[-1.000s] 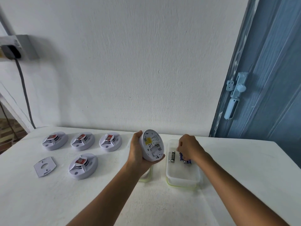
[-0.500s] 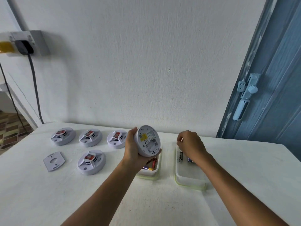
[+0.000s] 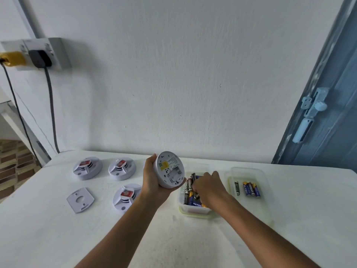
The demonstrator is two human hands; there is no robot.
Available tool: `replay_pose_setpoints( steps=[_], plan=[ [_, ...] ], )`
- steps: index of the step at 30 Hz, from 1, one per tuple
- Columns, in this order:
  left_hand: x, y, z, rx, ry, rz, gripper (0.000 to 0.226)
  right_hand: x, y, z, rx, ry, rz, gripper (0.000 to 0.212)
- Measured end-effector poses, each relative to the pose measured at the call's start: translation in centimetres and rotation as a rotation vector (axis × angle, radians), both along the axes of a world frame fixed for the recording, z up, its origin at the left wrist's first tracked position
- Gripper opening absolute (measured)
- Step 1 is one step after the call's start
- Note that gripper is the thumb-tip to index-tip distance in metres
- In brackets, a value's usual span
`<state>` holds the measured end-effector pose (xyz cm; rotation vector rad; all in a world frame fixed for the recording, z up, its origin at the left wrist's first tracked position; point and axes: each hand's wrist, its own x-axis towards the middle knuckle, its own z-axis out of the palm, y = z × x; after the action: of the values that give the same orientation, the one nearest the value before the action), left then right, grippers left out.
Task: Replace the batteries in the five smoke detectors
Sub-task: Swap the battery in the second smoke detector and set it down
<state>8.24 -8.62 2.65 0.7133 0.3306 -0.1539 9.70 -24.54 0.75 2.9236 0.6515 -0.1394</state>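
My left hand [image 3: 151, 182] grips a white round smoke detector [image 3: 170, 170] above the table, its back with a yellow label and the empty battery bay facing me. My right hand [image 3: 209, 188] reaches into the left plastic box [image 3: 194, 212], fingertips down among several black and blue batteries [image 3: 189, 190]. Whether the fingers pinch one is hidden. The right plastic box [image 3: 249, 170] holds a few used batteries [image 3: 251, 188]. Three more detectors lie on the table: two in the back row [image 3: 87, 168] [image 3: 122, 169] and one nearer [image 3: 126, 196].
A loose white mounting plate [image 3: 80, 200] lies at the front left. The white table [image 3: 96, 238] ends against the wall. A wall socket with plugs [image 3: 38, 57] and hanging cables is at the upper left. A blue door with a latch [image 3: 313, 111] stands on the right.
My right hand has moved left, out of the right box and into the left box of batteries. My left hand still holds the detector.
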Motion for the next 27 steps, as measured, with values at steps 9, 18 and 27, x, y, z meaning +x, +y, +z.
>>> replay_pose_setpoints(
  steps=[9,18,27],
  plan=[
    [-0.2,2.5,0.6,-0.112,-0.027,-0.002,0.039,0.0,-1.8,2.1,1.127,0.318,-0.230,0.021],
    [-1.2,2.2,1.8,-0.205,-0.076,-0.069,0.047,-2.0,0.9,5.2,1.889,0.380,-0.242,0.012],
    [-1.8,2.1,2.7,-0.220,-0.136,-0.107,0.057,-2.4,3.6,4.9,1.598,-0.087,-0.188,0.009]
  ],
)
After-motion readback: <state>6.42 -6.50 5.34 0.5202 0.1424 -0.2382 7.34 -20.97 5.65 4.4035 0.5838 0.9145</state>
